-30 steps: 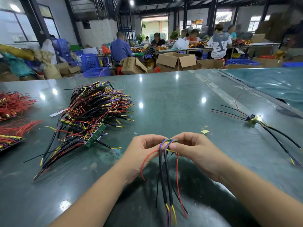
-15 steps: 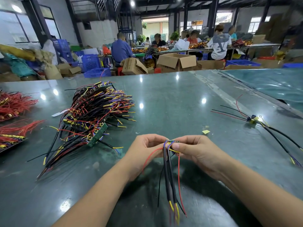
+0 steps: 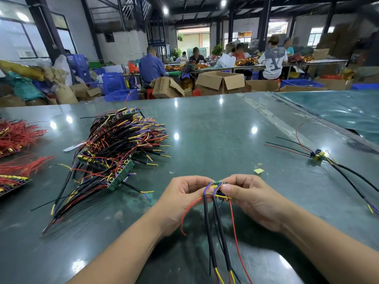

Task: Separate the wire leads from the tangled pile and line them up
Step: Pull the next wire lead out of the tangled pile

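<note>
Both hands meet at the near middle of the green table (image 3: 205,124); the left hand (image 3: 182,198) and the right hand (image 3: 252,198) each pinch one end of a small circuit board (image 3: 217,183), which lies crosswise, left to right, between the fingertips; neither hand is spread, the fingers of both being curled in round the board. From the board the wire leads (image 3: 215,232) hang toward the person, so their long axis runs far to near, square to the board; two thick black ones with yellow and purple tips fall almost side by side, while thin red ones bow out to either side.

The tangled pile (image 3: 114,152) lies to the far left, well apart from the hands and nearer the left one; a single laid-out assembly (image 3: 316,155) rests to the far right, nearer the right hand, its black cables trailing near and rightward.

My judgement is that this piece is freed from the pile and its leads are being straightened; setting it down beside the laid-out one would suit the right hand, with the leads kept along the same line as that one's.
</note>
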Demonstrator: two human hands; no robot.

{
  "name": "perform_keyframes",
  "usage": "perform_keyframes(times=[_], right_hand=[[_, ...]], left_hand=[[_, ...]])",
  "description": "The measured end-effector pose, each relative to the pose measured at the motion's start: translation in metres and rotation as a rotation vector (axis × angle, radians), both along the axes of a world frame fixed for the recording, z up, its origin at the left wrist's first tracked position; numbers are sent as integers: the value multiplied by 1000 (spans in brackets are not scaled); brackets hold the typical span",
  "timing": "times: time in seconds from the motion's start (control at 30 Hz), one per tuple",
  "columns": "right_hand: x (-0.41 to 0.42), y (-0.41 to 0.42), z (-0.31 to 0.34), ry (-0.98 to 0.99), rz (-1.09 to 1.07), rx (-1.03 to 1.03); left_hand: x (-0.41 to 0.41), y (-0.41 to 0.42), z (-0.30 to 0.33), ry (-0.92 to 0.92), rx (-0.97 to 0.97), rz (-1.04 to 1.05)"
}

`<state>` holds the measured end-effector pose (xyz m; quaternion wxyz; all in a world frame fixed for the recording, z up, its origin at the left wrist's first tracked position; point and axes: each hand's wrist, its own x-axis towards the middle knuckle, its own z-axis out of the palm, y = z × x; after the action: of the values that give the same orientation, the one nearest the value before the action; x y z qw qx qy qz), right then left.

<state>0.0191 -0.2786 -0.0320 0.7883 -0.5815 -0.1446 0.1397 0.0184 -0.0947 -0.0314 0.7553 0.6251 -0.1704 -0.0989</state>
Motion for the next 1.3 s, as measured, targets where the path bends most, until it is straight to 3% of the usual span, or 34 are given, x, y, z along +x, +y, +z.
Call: perform_keyframes(times=[0.2,0.3,0.43,0.5,0.57,0.63,0.67,0.73,0.8,0.87,0.97,1.1,1.17,1.23,1.3], right_hand=[[7,0,3,151,22,85],[10,1,3,203,-72,192],[14,-4,6,188,-277,261],[14,-6,6,146,-376,252],[15,-3,5,121,-448,255],[14,2,4,124,-483,285],[12,5,4,132,-477,318],[9,10,7,175,-449,410],[6,11,11,229,-430,528],[5,11,15,298,-424,641],[3,13,11,308,-321,544],[-4,21,2,-134,-346,-200],[-6,21,2,-311,-382,-429],[-8,20,0,-361,-383,-508],[-10,22,-1,-350,-432,-404]], left_hand=[[12,-1,-2,138,-150,-22],[25,9,3,72,-184,267],[39,51,7,-108,62,905],[40,67,4,-83,195,1033],[39,69,3,-124,556,1197],[32,57,5,-337,782,1282],[26,48,8,-460,774,1225],[17,34,12,-565,688,826],[5,22,13,-404,563,310],[-2,12,10,-217,409,42],[-5,-2,2,-94,229,4],[-3,-9,-3,-171,262,80],[-3,-7,-5,-207,286,82],[-2,-3,-6,-226,315,111],[1,1,-5,-292,441,189]])
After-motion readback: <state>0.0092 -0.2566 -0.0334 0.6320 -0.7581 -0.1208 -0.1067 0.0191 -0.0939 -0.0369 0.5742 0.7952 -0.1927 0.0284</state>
